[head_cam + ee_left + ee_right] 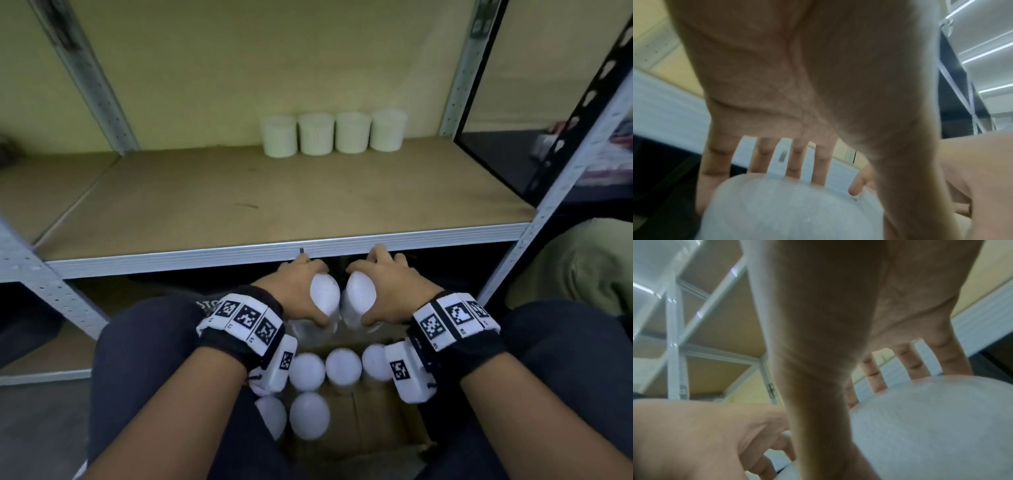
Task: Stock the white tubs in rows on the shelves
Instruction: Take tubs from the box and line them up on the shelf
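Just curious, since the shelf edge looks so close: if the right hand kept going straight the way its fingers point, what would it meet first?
Probably the shelf's grey metal front rail. The right hand, holding a white tub, has fingertips right at its lower edge; depth is unclear, so it might slip underneath.

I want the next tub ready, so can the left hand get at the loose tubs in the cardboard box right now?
Probably not yet: the left hand already grips a tub, though the tubs in the box lie uncovered just below.

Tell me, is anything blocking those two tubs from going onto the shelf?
Only the shelf's front edge, just above both hands. The left hand and right hand each hold a white tub below it. The board before the back row is bare.
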